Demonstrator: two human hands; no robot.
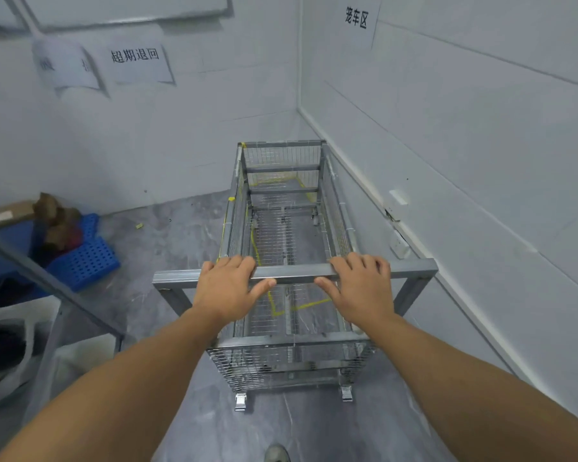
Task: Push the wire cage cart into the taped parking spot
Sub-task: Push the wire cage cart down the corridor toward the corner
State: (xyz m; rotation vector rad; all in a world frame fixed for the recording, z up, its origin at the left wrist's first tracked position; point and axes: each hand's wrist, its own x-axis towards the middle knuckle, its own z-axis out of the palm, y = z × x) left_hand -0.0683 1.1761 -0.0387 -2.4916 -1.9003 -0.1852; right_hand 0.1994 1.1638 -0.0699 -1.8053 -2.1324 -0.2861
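Note:
An empty grey wire cage cart (282,168) stands lengthwise in the room's far right corner, close to the right wall. Its metal handle bar (294,273) runs across in front of me. My left hand (229,288) grips the bar left of its middle, fingers over the top and thumb underneath. My right hand (361,286) grips it right of the middle in the same way. Yellow floor tape (281,310) shows through the cart's mesh bottom, with a corner below the handle and more tape lines near the far end.
A white wall (464,155) with a socket runs close along the cart's right side. At left stand a blue perforated crate (87,258) with brown items, a cardboard box (5,213), a grey metal frame (50,285) and a white bag (7,355). My shoe (276,453) is below.

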